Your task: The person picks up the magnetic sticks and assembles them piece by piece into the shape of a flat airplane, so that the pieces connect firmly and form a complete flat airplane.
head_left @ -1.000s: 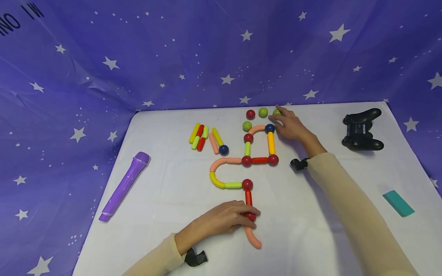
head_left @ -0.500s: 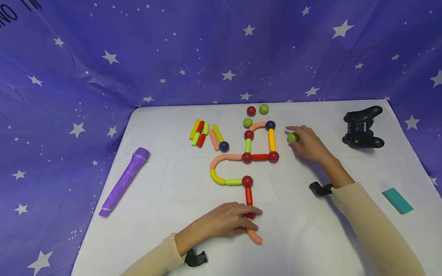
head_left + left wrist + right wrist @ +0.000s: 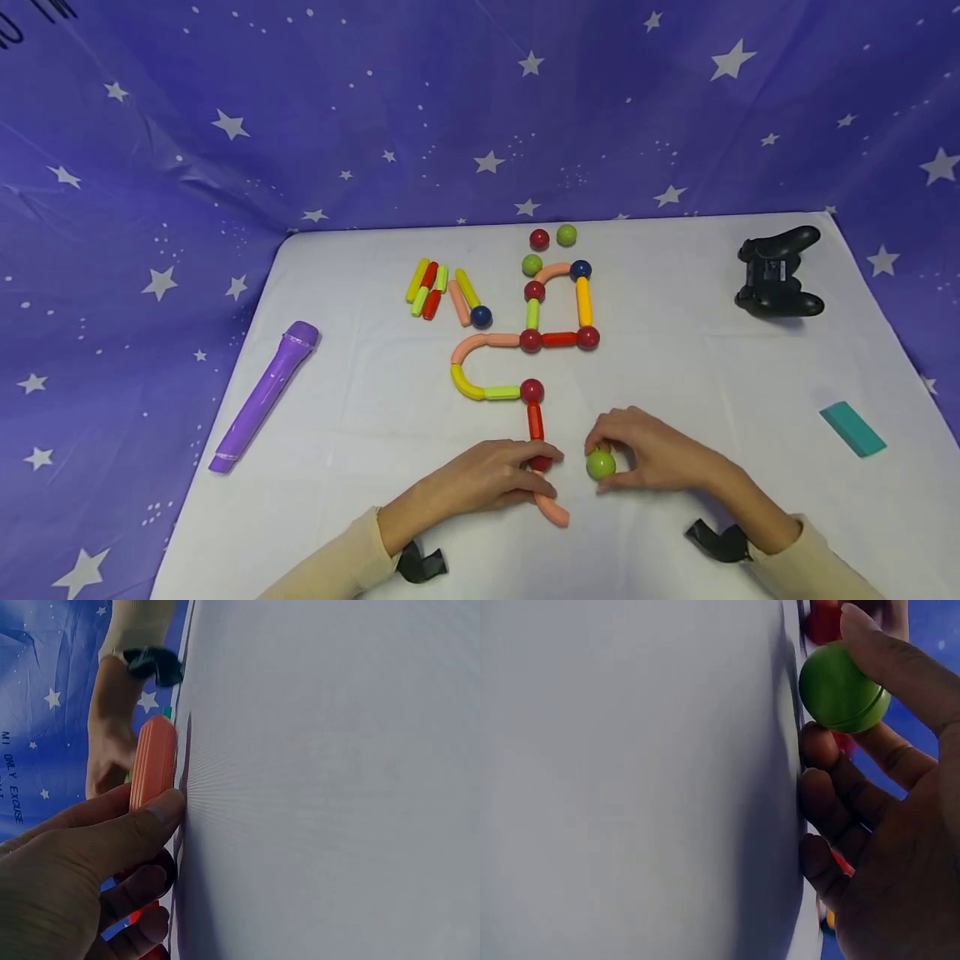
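At the near end of a chain of toy sticks and balls, my left hand (image 3: 483, 475) pinches a curved pink stick (image 3: 552, 509). In the left wrist view the thumb lies against that pink stick (image 3: 154, 761). Its other fingers are around a red ball (image 3: 540, 462) joined to a red stick (image 3: 536, 422). To the right, my right hand (image 3: 660, 450) pinches a green ball (image 3: 601, 464) between thumb and fingers, apart from the chain. The right wrist view shows the green ball (image 3: 840, 688) close to the white surface.
Behind the hands the chain runs on through a red ball (image 3: 532, 391) and a yellow curved stick (image 3: 467, 382). Loose sticks (image 3: 428, 288) and a blue ball (image 3: 481, 317) lie back left. A purple tube (image 3: 264, 398), black game controller (image 3: 777, 272) and teal block (image 3: 853, 429) lie around.
My right hand has taken the green ball from the back of the table and brought it forward, beside the left hand. The left hand stays at the chain's near end.
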{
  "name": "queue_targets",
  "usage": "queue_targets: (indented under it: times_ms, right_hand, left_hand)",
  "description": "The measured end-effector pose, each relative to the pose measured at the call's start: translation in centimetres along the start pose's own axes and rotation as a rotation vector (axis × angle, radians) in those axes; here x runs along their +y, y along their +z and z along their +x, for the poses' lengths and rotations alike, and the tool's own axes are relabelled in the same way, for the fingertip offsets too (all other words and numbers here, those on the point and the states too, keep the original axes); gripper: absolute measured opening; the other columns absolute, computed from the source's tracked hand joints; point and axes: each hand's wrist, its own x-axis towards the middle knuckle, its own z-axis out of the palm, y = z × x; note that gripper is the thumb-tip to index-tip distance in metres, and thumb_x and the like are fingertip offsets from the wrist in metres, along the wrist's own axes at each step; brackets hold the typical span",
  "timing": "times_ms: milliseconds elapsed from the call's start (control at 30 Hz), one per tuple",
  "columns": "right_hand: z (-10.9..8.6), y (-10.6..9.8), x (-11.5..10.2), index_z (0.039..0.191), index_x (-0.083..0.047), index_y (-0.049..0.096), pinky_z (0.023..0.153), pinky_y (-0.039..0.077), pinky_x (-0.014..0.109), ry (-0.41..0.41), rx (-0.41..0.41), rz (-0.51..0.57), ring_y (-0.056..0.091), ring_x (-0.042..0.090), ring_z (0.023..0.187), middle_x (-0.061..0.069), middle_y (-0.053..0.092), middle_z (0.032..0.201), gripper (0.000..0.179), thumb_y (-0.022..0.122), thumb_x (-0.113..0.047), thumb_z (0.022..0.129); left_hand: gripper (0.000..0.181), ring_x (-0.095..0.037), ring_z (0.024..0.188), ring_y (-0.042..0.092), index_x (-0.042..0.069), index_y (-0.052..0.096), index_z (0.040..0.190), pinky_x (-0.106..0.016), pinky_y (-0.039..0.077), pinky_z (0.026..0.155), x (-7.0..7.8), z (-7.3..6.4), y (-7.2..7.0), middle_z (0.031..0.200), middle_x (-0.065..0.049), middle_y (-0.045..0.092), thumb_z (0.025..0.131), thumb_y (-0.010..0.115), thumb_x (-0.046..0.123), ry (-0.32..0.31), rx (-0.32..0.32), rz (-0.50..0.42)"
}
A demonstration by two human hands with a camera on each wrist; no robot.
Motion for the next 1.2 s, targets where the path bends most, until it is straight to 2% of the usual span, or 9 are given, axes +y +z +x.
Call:
queue_targets:
  times_ms: [100, 200, 467, 700, 1067, 1200]
  right_hand:
    - [-0.3, 1.2, -1.1, 0.102, -0.037, 0.063, 0.078, 0.040, 0.026, -0.033, -0.044, 0.012, 0.049, -0.002, 0.083, -0.027, 0.055, 0.088, 0.037, 0.083, -0.049, 0.073]
    - [-0.6, 2.1, -1.9, 0.101, -0.037, 0.063, 0.078, 0.040, 0.025, -0.064, -0.047, 0.009, 0.048, -0.003, 0.083, -0.027, 0.054, 0.086, 0.038, 0.082, -0.052, 0.072]
    - [-0.9, 4.1, -3.0, 0.100, -0.035, 0.059, 0.077, 0.039, 0.020, -0.154, 0.053, -0.041, 0.046, -0.007, 0.079, -0.029, 0.049, 0.084, 0.044, 0.082, -0.057, 0.069]
    - [-1.3, 4.9, -3.5, 0.097, -0.034, 0.054, 0.073, 0.035, 0.016, -0.164, 0.118, -0.072, 0.041, -0.008, 0.076, -0.028, 0.044, 0.081, 0.049, 0.082, -0.060, 0.066]
    - [-1.5, 5.7, -3.9, 0.094, -0.034, 0.052, 0.073, 0.033, 0.014, -0.170, 0.147, -0.129, 0.036, -0.010, 0.073, -0.028, 0.040, 0.079, 0.053, 0.079, -0.066, 0.063]
    - [-1.6, 5.6, -3.9, 0.096, -0.034, 0.054, 0.072, 0.033, 0.014, -0.170, 0.129, -0.129, 0.038, -0.010, 0.075, -0.028, 0.041, 0.080, 0.053, 0.079, -0.067, 0.063]
  left_hand:
    - [0.022, -0.008, 0.113, 0.059, 0.030, 0.075, 0.110, -0.014, 0.043, 0.101, 0.0, 0.0, 0.0, 0.135, 0.003, 0.056, 0.089, 0.073, 0.023, 0.007, 0.000, 0.020]
    - [0.022, -0.008, 0.113, 0.058, 0.030, 0.075, 0.109, -0.014, 0.044, 0.100, 0.1, 0.0, 0.0, 0.134, 0.002, 0.056, 0.089, 0.073, 0.022, 0.017, 0.001, 0.042]
    - [0.021, -0.007, 0.111, 0.058, 0.031, 0.075, 0.109, -0.013, 0.044, 0.098, 0.1, 0.0, -0.1, 0.135, 0.004, 0.055, 0.089, 0.072, 0.025, 0.015, -0.011, 0.064]
    - [0.021, -0.008, 0.111, 0.059, 0.031, 0.074, 0.111, -0.014, 0.044, 0.098, 0.1, 0.0, -0.2, 0.136, 0.004, 0.055, 0.090, 0.071, 0.027, 0.006, -0.018, 0.054]
    - [0.021, -0.008, 0.113, 0.059, 0.030, 0.074, 0.111, -0.015, 0.044, 0.099, 0.3, 0.0, -0.2, 0.135, 0.003, 0.056, 0.090, 0.071, 0.027, -0.002, -0.015, 0.037]
    - [0.021, -0.008, 0.113, 0.059, 0.030, 0.075, 0.111, -0.015, 0.044, 0.099, 0.3, 0.0, -0.3, 0.135, 0.003, 0.056, 0.090, 0.071, 0.025, 0.001, -0.016, 0.041]
